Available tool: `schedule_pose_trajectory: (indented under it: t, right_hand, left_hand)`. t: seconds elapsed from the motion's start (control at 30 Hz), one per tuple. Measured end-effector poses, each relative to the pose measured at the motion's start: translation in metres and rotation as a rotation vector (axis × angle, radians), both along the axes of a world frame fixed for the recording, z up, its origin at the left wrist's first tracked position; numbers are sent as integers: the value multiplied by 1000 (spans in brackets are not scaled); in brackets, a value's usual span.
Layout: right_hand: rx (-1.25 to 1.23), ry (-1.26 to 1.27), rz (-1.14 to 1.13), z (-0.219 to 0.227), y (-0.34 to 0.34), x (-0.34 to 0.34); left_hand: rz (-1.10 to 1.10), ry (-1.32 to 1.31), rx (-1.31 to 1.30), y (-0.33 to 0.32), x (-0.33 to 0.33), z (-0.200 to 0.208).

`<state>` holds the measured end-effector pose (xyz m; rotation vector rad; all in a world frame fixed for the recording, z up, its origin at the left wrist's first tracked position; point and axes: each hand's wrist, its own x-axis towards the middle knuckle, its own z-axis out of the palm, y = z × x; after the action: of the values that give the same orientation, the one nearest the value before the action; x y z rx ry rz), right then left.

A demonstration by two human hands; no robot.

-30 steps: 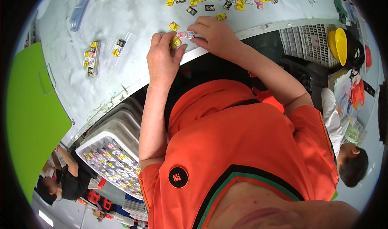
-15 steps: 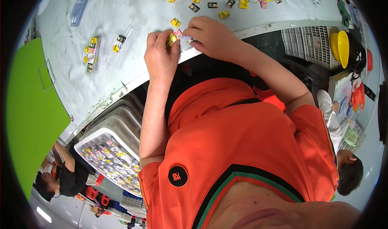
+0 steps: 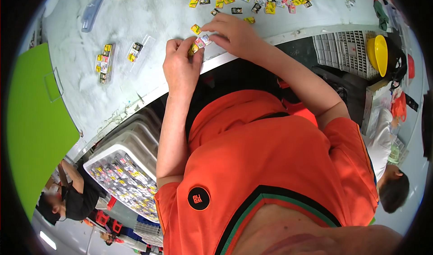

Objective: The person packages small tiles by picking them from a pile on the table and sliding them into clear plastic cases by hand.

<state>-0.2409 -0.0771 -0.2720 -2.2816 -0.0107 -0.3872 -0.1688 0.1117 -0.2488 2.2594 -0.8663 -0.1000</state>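
Observation:
My left hand [image 3: 181, 68] is closed on a short row of small printed blocks, with thumb and fingers pinching its sides. In that row a yellow block [image 3: 193, 49], a pink block [image 3: 199, 43] and a white block [image 3: 205, 39] lie side by side. My right hand [image 3: 235, 35] is just beyond, thumb and forefinger apart with nothing between them. Its forefinger tip is at the edge of a loose yellow block [image 3: 195, 29] on the table, touching or nearly so. The thumb is beside the white block.
To the left lie a filled clear case [image 3: 104, 65], a partly filled clear tray [image 3: 140, 54] and a bluish plastic case [image 3: 92, 12]. A heap of loose blocks [image 3: 270, 2] spreads along the far side. Below the table edge stands a bin of filled cases [image 3: 122, 174]. Other people are nearby.
The right hand has let go of the white block, which now sits against the pink one in the left hand's row. Its forefinger has moved to the loose yellow block.

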Motion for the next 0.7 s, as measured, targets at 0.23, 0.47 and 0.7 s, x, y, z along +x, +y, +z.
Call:
schedule_pose_trajectory:
  t: [0.23, 0.47, 0.7]
  right_hand:
    - [-446, -62, -7, -11, -4, 57]
    - [-218, -136, -142, -2, -53, 24]
    - [-416, -102, -9, -3, -47, 27]
  left_hand:
    - [2, -17, 2, -5, -1, -2]
    - [20, -9, -1, -5, -1, -1]
    - [62, -89, 30, -11, -3, -1]
